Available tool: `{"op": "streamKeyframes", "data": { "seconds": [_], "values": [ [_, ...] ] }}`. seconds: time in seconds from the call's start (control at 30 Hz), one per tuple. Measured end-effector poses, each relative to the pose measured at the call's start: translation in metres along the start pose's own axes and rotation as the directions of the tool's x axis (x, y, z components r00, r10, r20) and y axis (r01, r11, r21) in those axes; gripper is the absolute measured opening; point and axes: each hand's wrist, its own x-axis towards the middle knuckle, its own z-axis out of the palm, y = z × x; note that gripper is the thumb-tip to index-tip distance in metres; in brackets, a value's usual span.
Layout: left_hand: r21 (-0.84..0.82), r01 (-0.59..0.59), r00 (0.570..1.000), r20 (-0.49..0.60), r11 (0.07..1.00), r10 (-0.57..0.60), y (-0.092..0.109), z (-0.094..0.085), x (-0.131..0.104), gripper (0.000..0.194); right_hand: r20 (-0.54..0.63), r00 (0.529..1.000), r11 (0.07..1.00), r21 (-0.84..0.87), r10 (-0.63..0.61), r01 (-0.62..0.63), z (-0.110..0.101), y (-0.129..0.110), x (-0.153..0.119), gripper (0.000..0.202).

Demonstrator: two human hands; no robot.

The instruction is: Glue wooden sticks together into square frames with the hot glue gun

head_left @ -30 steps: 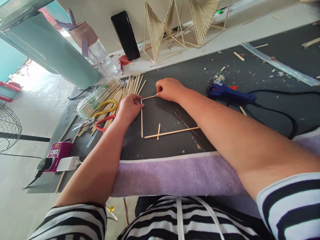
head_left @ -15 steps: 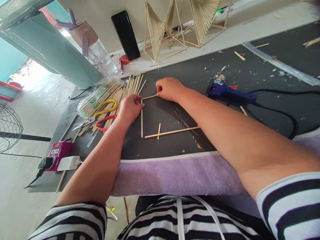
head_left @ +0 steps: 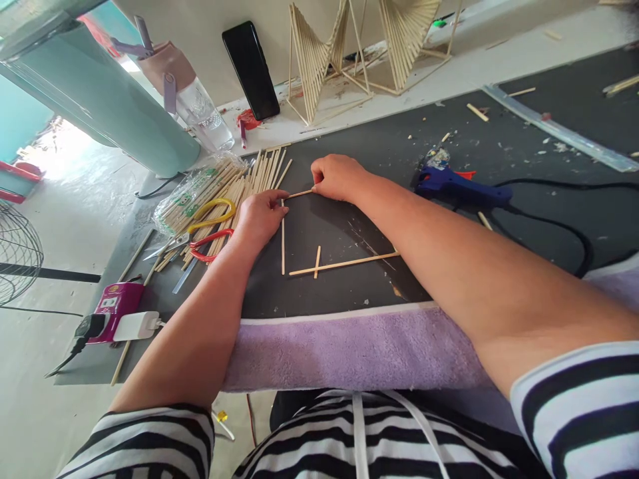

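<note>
My left hand [head_left: 263,216] pinches the corner where an upright-lying stick [head_left: 283,246] meets a short slanted stick [head_left: 300,193]. The other end of the slanted stick is between the closed fingers of my right hand [head_left: 335,177]. Nearer to me, a long stick [head_left: 349,262] lies on the dark mat [head_left: 344,229] with a short stick [head_left: 318,256] crossing it; its right end reaches my right forearm. Left of my left hand is a pile of loose sticks [head_left: 259,174], partly in a clear bag.
Scissors [head_left: 212,211] lie on the sticks, beside a purple power socket [head_left: 118,303]. A blue glue gun [head_left: 462,188] with its cord is at the right. Behind stand a phone [head_left: 251,70], a bottle [head_left: 200,110] and stick models [head_left: 312,66].
</note>
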Motion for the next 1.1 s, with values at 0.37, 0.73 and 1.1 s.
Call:
{"op": "streamKeyframes", "data": {
  "seconds": [0.37, 0.73, 1.1],
  "values": [
    [0.076, 0.022, 1.000, 0.015, 0.997, -0.023, 0.005, -0.003, -0.002, 0.039, -0.013, 0.998, 0.998, 0.030, -0.063, 0.064, 0.003, 0.004, 0.001, 0.017],
    [0.051, 0.008, 1.000, 0.004, 0.999, -0.009, 0.000, 0.000, -0.001, 0.039, 0.050, 0.940, 0.939, 0.082, -0.337, 0.333, 0.014, 0.016, 0.009, 0.036],
    [0.061, 0.027, 1.000, -0.002, 0.998, -0.027, 0.000, -0.004, -0.001, 0.049, 0.034, 0.897, 0.898, 0.025, -0.441, 0.440, 0.024, 0.019, 0.007, 0.046]
  ]
}}
